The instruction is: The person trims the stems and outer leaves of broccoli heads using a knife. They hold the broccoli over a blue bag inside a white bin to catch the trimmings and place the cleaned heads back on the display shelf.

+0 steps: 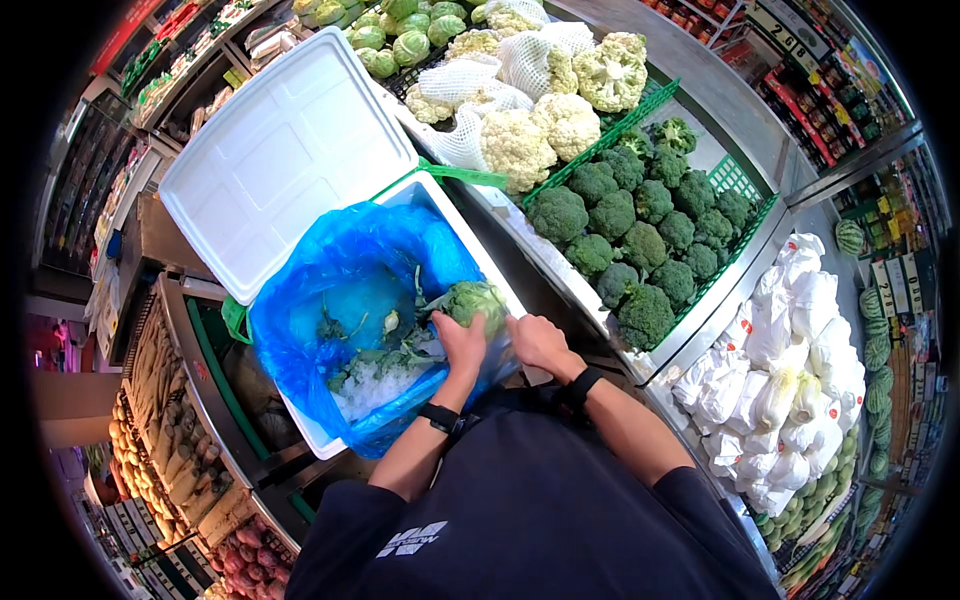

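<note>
My left hand (461, 341) grips the lower side of a pale green broccoli or cauliflower head (474, 304) at the right edge of a white foam box (499, 281). My right hand (536, 341) is closed beside the head, by the rim; it seems to pinch clear plastic film, though this is hard to tell. A blue plastic liner (292, 300) fills the box and folds over its walls. Inside the liner lie crushed ice (371, 390) and loose green leaves (409, 352). The ribbed white foam lid (289, 157) leans against the box's far left side.
Green broccoli heads (643, 244) fill a display bin on the right, beside cauliflowers (517, 148), some in white netting. White-wrapped vegetables (787, 382) are piled further right. Root vegetables (176, 442) stand in crates at left. A metal bin edge (652, 367) runs close to my right arm.
</note>
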`<state>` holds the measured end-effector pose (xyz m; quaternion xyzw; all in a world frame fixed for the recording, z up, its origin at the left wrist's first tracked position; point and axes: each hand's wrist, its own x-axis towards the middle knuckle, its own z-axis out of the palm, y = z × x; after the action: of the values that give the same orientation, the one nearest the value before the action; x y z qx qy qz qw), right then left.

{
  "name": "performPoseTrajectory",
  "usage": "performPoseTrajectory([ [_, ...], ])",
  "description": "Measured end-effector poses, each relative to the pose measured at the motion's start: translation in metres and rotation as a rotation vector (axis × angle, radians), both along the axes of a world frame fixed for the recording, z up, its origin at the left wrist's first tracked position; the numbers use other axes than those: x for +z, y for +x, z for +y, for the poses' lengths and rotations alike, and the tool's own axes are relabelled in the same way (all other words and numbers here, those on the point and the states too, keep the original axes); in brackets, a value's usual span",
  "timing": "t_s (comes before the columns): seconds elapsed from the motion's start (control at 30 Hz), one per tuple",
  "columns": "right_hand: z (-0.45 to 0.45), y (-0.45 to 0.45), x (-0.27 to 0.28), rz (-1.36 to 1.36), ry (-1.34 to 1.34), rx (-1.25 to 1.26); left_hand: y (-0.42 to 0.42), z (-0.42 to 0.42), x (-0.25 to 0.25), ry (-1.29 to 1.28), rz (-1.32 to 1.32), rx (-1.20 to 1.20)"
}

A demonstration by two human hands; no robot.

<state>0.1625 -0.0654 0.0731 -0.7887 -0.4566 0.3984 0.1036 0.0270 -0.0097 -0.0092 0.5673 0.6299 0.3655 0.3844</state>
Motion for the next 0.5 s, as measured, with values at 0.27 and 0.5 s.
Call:
performPoseTrajectory([
  [0.27,0.011,0.005,-0.03,0.018,-0.074,0.098,-0.003,0.006,-0.009,-0.025,-0.003,0.004],
  [0.5,0.025,0.009,-0.03,0.072,-0.116,0.051,-0.004,0.013,-0.004,-0.065,-0.026,0.024],
])
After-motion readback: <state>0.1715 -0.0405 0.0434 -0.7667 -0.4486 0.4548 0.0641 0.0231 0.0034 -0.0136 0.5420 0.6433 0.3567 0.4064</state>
